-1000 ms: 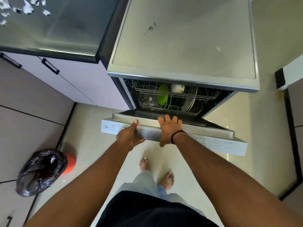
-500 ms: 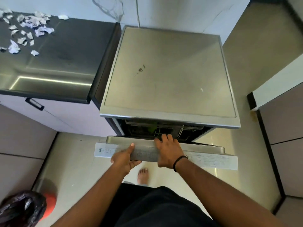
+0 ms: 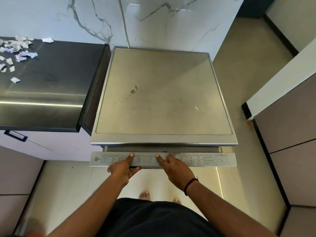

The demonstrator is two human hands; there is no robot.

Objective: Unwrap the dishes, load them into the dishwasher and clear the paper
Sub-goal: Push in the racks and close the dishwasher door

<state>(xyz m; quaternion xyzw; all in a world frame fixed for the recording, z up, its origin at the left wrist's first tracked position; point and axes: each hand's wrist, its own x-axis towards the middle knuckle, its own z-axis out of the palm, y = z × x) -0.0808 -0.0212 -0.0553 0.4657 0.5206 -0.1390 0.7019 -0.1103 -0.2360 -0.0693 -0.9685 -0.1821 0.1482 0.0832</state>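
Pressing on the dishwasher door, both hands work its top edge: the left hand grips the edge, thumb on top and fingers curled underneath, while the right hand lies flat with straight fingers on the printed control strip, holding nothing. A dark band circles the right wrist. The door looks almost home, with only a thin shadowed gap under the dishwasher top. To finish well, I'd judge an even push from both hands, and that left thumb clear before the latch catches. Dishes can't be seen; they would be behind the door. Beyond the door, the brushed-metal top is flat, square and lightly smudged. Left of the dishwasher, a glossy dark counter carries crumpled white paper scraps, not yet cleared. Behind it rises a veined marble wall.
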